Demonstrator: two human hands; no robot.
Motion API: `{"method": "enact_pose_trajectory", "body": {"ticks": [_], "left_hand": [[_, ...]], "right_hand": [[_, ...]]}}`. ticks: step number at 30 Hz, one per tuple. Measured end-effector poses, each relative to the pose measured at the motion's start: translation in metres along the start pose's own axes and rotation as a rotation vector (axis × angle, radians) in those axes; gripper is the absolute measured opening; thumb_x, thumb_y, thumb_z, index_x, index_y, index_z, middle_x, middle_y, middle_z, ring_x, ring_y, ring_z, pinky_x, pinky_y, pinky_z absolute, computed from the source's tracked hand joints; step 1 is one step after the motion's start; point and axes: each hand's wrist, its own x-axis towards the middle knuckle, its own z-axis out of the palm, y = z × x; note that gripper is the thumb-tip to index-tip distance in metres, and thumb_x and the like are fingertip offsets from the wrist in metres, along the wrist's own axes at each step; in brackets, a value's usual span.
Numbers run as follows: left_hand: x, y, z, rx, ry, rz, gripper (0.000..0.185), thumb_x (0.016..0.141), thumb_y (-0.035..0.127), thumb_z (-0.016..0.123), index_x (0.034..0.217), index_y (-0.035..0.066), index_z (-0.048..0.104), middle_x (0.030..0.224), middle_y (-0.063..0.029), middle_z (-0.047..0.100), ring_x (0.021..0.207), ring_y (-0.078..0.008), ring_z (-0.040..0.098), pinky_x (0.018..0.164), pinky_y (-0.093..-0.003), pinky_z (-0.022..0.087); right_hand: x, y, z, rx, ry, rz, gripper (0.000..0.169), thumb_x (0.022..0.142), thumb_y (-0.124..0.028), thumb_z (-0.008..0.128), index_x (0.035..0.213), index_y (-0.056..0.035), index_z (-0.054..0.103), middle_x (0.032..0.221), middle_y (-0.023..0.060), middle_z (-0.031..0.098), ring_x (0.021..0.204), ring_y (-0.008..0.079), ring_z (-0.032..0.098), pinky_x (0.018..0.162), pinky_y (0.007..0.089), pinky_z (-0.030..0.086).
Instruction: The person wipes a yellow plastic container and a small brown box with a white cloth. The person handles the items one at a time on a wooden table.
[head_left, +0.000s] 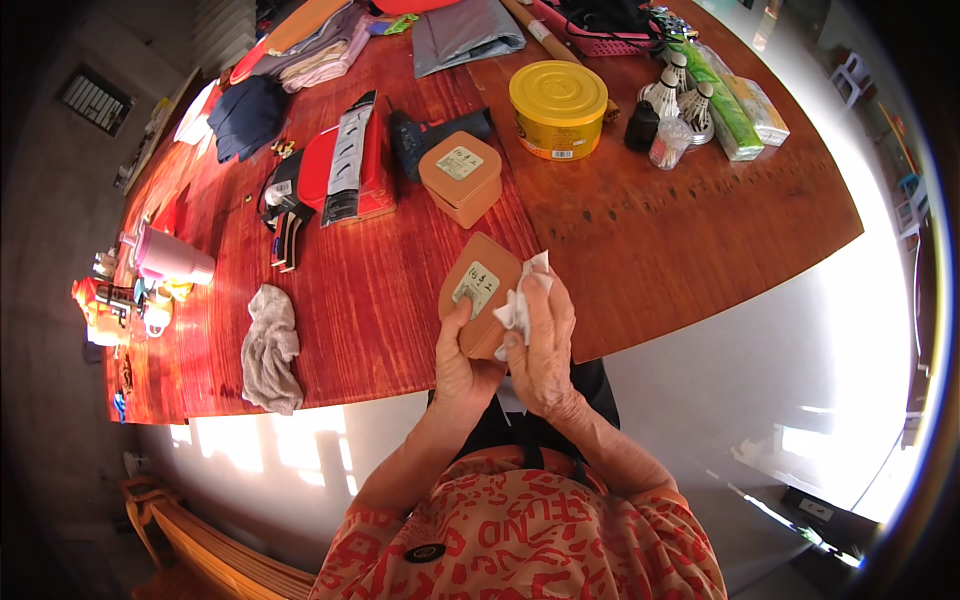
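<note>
My left hand (466, 367) grips the near end of a tan box (471, 324), its thumb lying over the edge of a pale label (477, 280) that bears writing. Crumpled white tissue (516, 309) is held in my right hand (545, 341) and pressed along the right side of that box. Just beyond sits a second tan box (454, 189) with a similar label, standing on the reddish wooden table (375, 300). The underside of the held box is hidden from me.
A cordless drill (435, 135) and a red container (319, 169) stand beyond my hands. To the right are a yellow tub (559, 97), several shuttlecocks (663, 96) and a tub of cotton swabs (670, 142). A grey cloth (271, 349) lies left, near the table's front edge.
</note>
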Motion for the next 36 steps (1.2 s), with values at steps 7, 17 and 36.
{"method": "enact_pose_trajectory", "body": {"ticks": [7, 17, 36], "left_hand": [[0.008, 0.003, -0.013, -0.074, -0.178, 0.009, 0.044, 0.096, 0.037, 0.058, 0.129, 0.009, 0.054, 0.123, -0.0082, 0.063, 0.115, -0.0231, 0.059, 0.100, -0.0392, 0.049], [-0.001, 0.001, 0.010, 0.160, -0.041, 0.059, 0.043, 0.090, 0.014, 0.069, 0.129, 0.013, 0.049, 0.120, -0.0033, 0.061, 0.108, -0.0213, 0.063, 0.080, -0.0438, 0.061], [0.007, 0.026, -0.012, 0.318, -0.034, 0.035, 0.042, 0.088, 0.028, 0.072, 0.124, 0.009, 0.059, 0.113, -0.0067, 0.067, 0.103, -0.0171, 0.066, 0.086, -0.0353, 0.058]], "right_hand": [[-0.026, 0.010, 0.008, -0.121, -0.110, -0.247, 0.065, 0.078, -0.008, 0.068, 0.140, -0.0105, 0.049, 0.152, 0.0140, 0.037, 0.141, 0.0367, 0.032, 0.109, 0.0523, 0.030], [0.027, 0.024, -0.011, 0.492, -0.129, 0.430, 0.050, 0.101, -0.025, 0.042, 0.146, -0.0052, 0.033, 0.149, 0.0172, 0.035, 0.138, 0.0324, 0.031, 0.114, 0.0422, 0.026], [0.022, 0.011, -0.036, 0.639, -0.192, 0.265, 0.059, 0.075, -0.017, 0.063, 0.132, -0.0022, 0.052, 0.134, 0.0191, 0.048, 0.126, 0.0353, 0.046, 0.107, 0.0436, 0.036]]}}
